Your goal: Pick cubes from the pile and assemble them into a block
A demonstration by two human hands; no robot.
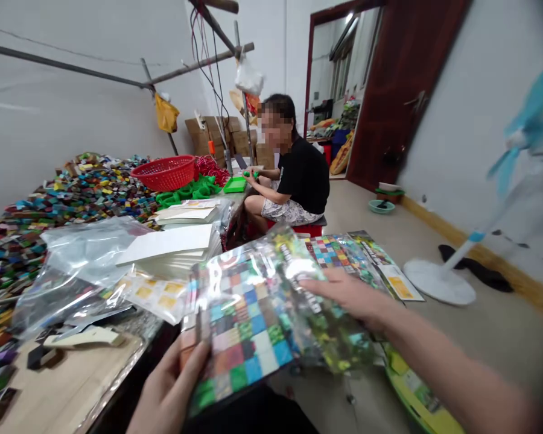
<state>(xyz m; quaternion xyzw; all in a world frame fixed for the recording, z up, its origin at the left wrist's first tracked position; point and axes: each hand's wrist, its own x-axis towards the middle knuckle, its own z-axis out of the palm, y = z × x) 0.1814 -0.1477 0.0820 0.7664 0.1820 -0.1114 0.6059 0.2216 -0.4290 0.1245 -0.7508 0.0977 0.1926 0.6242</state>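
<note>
My left hand grips the lower left corner of a clear plastic packet filled with small multicoloured square tiles, thumb on top. My right hand lies on the packet's upper right part, fingers stretched flat over a green printed card inside it. Behind the packet more printed colourful sheets fan out to the right. The packet hangs in front of me, off the table's edge.
The table on my left carries clear bags, stacked white cards and a big heap of coloured tiles. A red basket stands behind. A person in black sits working. A white fan stands on the floor.
</note>
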